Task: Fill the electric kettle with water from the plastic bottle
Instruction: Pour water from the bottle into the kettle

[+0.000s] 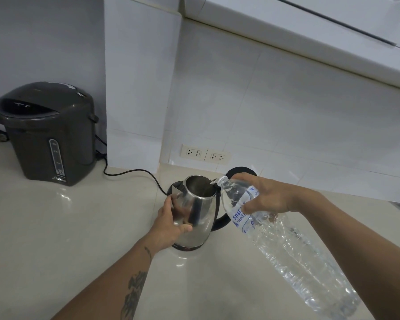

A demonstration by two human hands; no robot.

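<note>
A stainless steel electric kettle (199,211) stands on the pale countertop (56,227) with its lid open and its black handle toward the right. My left hand (171,220) is wrapped around the kettle's left side. My right hand (267,196) grips a large clear plastic water bottle (286,250) near its neck. The bottle is tilted with its uncapped mouth at the kettle's right rim and its base toward me at the lower right. Water fills the bottle's upper part near the neck. I cannot make out a stream inside the kettle.
A dark grey thermo pot (49,132) stands at the back left, its black cord (134,174) running across the counter toward the kettle. Two white wall sockets (204,154) sit just behind the kettle. A white tiled wall rises behind.
</note>
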